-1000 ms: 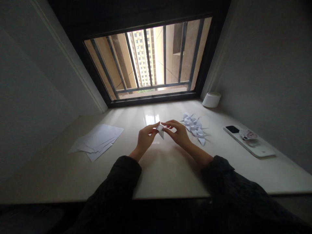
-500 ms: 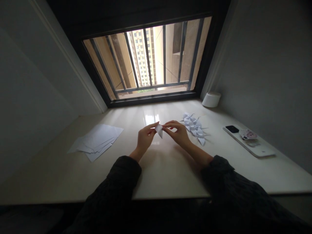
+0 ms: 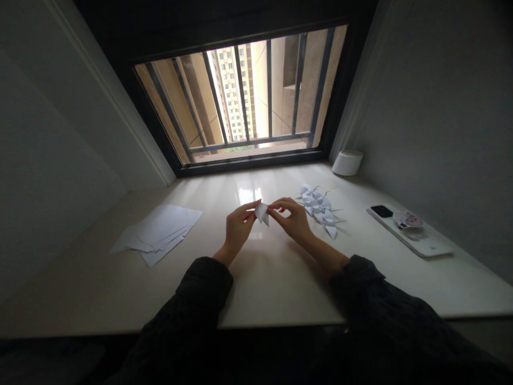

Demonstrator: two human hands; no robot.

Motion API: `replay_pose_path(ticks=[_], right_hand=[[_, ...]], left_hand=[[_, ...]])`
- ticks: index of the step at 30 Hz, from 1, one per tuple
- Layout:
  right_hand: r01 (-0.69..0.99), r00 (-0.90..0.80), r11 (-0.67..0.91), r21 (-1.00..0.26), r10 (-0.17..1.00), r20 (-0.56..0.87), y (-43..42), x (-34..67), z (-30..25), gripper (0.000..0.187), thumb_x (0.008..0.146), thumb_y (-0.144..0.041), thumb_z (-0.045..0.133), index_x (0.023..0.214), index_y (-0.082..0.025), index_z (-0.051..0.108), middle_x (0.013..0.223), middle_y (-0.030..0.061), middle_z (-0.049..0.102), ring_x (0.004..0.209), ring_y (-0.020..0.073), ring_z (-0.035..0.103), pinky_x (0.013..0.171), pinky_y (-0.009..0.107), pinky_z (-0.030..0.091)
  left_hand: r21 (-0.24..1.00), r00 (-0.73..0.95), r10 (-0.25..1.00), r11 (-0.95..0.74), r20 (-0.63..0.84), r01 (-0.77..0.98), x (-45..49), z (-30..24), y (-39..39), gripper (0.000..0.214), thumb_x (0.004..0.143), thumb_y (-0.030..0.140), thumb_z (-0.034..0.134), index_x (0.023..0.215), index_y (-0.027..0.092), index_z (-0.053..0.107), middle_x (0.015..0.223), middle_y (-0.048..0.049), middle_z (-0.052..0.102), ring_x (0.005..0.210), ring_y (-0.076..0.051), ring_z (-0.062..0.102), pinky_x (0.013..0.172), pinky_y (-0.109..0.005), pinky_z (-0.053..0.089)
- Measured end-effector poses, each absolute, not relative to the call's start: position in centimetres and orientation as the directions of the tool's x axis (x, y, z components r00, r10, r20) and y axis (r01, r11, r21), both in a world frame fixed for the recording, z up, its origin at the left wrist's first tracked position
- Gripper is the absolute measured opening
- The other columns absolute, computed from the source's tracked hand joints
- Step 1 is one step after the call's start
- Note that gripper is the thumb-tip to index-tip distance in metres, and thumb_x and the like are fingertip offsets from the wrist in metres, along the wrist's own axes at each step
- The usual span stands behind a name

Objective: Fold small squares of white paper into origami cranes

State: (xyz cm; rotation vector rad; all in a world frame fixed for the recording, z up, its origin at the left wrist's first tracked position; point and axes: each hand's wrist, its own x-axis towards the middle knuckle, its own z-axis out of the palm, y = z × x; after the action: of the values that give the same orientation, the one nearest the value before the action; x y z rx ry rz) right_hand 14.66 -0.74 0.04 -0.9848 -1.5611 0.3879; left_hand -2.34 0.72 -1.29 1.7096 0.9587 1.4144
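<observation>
A small folded white paper piece is held above the pale table at the middle of the view. My left hand pinches its left side with thumb and fingers closed. From the other side my right hand pinches its right edge, fingertips closed on the paper. Both forearms wear dark sleeves. Just right of my right hand lies a cluster of several folded white paper cranes.
A loose stack of white paper sheets lies at the left. A white phone with a round grip sits at the right, and a white round container stands by the barred window. Walls close in on both sides.
The folded paper has turned slightly and looks a bit more compact between my fingertips. Both hands stay in almost the same place.
</observation>
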Motion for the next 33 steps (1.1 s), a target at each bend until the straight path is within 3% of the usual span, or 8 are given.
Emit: replay_pose_path(ticks=[7,13,20,27,33], right_hand=[[0.388,-0.051,0.654,-0.649,0.718,0.694,-0.6,14.9,0.0,0.023,0.080,-0.028,0.067,0.102,-0.029,0.071,0.091,0.0045,0.067,0.084,0.0186,0.061,0.066,0.032,0.051],[0.328,-0.039,0.631,-0.703,0.753,0.657,-0.4,14.9,-0.2,0.019,0.077,-0.028,0.069,0.096,-0.029,0.073,0.091,0.0039,0.071,0.085,0.0190,0.064,0.068,0.032,0.052],[0.320,-0.019,0.588,-0.743,0.788,0.615,-0.5,14.8,-0.1,0.018,0.075,-0.031,0.071,0.092,-0.029,0.074,0.090,0.0039,0.072,0.085,0.0197,0.064,0.069,0.033,0.052],[0.329,-0.016,0.570,-0.753,0.800,0.599,-0.6,14.7,0.0,0.016,0.075,-0.032,0.071,0.091,-0.028,0.074,0.089,0.0043,0.073,0.085,0.0202,0.064,0.069,0.034,0.052],[0.327,0.054,0.552,-0.767,0.799,0.598,-0.6,14.8,-0.2,0.020,0.075,-0.033,0.071,0.093,-0.026,0.074,0.081,0.0026,0.072,0.072,0.0169,0.063,0.066,0.031,0.050]], left_hand=[[0.840,0.178,0.853,-0.517,0.490,0.164,-2.5,-1.1,0.9,0.032,0.079,0.029,0.066,0.110,0.023,0.068,0.107,-0.0077,0.070,0.091,-0.021,0.068,0.081,-0.035,0.056],[0.818,0.210,0.839,-0.539,0.502,0.199,-2.4,-0.6,0.4,0.042,0.072,0.031,0.073,0.112,0.023,0.067,0.103,-0.0067,0.071,0.081,-0.019,0.070,0.076,-0.036,0.059],[0.802,0.169,0.842,-0.540,0.513,0.257,-2.2,-0.3,-0.1,0.038,0.074,0.034,0.071,0.110,0.024,0.068,0.105,-0.0071,0.071,0.082,-0.019,0.070,0.076,-0.035,0.059],[0.833,0.147,0.865,-0.502,0.479,0.235,-2.2,-0.6,0.0,0.039,0.073,0.036,0.072,0.110,0.024,0.069,0.105,-0.0081,0.071,0.082,-0.021,0.070,0.075,-0.035,0.059],[0.886,0.172,0.888,-0.449,0.427,0.115,-2.3,-0.9,0.5,0.046,0.074,0.035,0.071,0.117,0.022,0.064,0.105,-0.0086,0.069,0.083,-0.020,0.070,0.074,-0.032,0.058]])
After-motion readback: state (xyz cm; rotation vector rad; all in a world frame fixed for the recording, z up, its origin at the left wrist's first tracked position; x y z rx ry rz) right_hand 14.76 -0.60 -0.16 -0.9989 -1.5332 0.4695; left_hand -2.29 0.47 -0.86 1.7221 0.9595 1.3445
